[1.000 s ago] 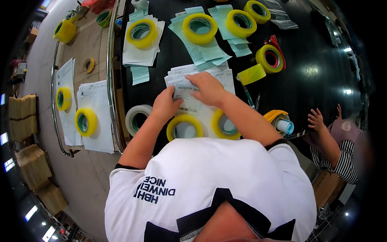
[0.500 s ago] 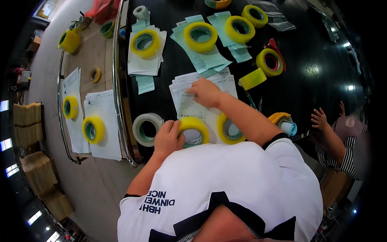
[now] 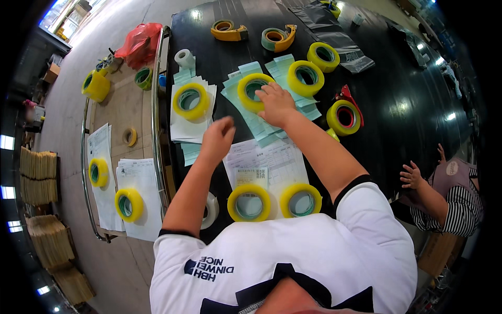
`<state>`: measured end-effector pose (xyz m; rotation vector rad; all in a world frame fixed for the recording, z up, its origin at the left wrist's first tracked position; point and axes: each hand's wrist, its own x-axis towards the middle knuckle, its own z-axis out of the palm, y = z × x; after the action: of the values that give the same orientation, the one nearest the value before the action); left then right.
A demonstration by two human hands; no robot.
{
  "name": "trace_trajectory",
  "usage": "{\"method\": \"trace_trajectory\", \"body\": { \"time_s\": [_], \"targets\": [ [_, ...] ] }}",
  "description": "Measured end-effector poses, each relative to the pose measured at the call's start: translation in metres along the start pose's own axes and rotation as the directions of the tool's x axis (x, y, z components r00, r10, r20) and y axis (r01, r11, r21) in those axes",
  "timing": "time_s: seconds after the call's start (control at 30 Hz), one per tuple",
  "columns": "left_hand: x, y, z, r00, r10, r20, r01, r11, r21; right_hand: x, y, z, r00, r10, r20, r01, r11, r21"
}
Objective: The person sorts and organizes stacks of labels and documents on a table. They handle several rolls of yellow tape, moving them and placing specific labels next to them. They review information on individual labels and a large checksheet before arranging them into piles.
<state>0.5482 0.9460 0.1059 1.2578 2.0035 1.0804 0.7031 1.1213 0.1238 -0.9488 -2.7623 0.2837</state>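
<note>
My right hand [image 3: 277,106] reaches over the near right rim of a yellow tape roll [image 3: 241,94], its fingertips at the core hole. That roll lies on a fan of pale green slips [image 3: 234,98]. To the left, my left hand [image 3: 216,139] hovers above the table with its fingers curled together and slightly blurred; nothing shows in them. Below the hands lie printed sheets [image 3: 285,162] and a smaller printed slip [image 3: 252,177]. Two yellow tape rolls [image 3: 232,203] [image 3: 285,201] weigh down their near edge.
Another yellow roll [image 3: 178,102] sits on white papers at left; more rolls [image 3: 294,78] stand at right beside a red tape dispenser [image 3: 358,107]. Orange dispensers [image 3: 230,34] lie at the far side. A metal-railed cart [image 3: 156,99] borders the table. Another person's hand [image 3: 412,175] shows at right.
Both hands have moved forward. My left hand has left the near tape roll, and my right hand has gone from the printed slip to the roll on the green slips. The view has shifted too.
</note>
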Motion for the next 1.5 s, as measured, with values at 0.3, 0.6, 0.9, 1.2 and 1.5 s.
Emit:
{"method": "trace_trajectory", "body": {
  "time_s": [0.3,0.6,0.9,1.2,1.5],
  "targets": [
    [0.094,-0.029,0.061,0.988,-0.046,-0.147,0.043,0.999,-0.025,0.021,0.062,0.018,0.975,0.174,0.139,-0.221,0.660,0.718],
    [0.109,-0.044,0.063,0.885,0.053,-0.463,0.025,0.986,0.162,0.027,0.060,0.006,0.957,0.159,0.243,-0.286,0.650,0.704],
    [0.127,-0.002,0.034,0.935,-0.342,0.099,0.281,0.537,-0.796,-0.019,0.010,0.053,0.987,0.081,-0.137,-0.044,0.966,0.257],
    [0.162,-0.049,0.036,0.971,-0.234,-0.058,0.188,0.885,-0.426,-0.018,-0.007,0.057,0.971,0.201,-0.125,-0.196,0.979,0.056],
    [0.181,-0.036,0.047,0.979,-0.197,0.048,0.196,0.859,-0.474,-0.025,0.031,0.066,0.914,0.254,-0.317,-0.130,0.922,0.365]
  ]
}}
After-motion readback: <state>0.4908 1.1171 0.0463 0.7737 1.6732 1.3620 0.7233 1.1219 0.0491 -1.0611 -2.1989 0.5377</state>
